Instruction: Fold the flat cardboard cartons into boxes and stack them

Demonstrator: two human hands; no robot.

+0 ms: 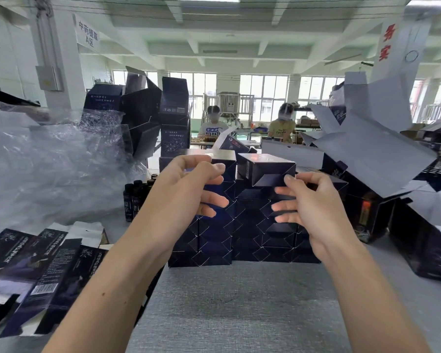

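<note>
A stack of folded dark blue boxes [242, 233] stands several rows high on the grey table [239, 307] in front of me. The topmost box [267, 168] sits slightly askew on the right column. My left hand [196, 186] hovers before the left column with loosely curled fingers and holds nothing. My right hand [309, 203] is just below and right of the topmost box, fingers relaxed and spread, its thumb tip close to the box's lower corner. Flat printed cartons [43, 271] lie fanned out at the lower left.
Crumpled clear plastic wrap [51, 164] fills the left side. Small dark bottles [135, 197] stand left of the stack. Opened cartons with white flaps [369, 146] pile up on the right, and more dark boxes [150, 110] tower behind. Two people [214, 123] work at a far table.
</note>
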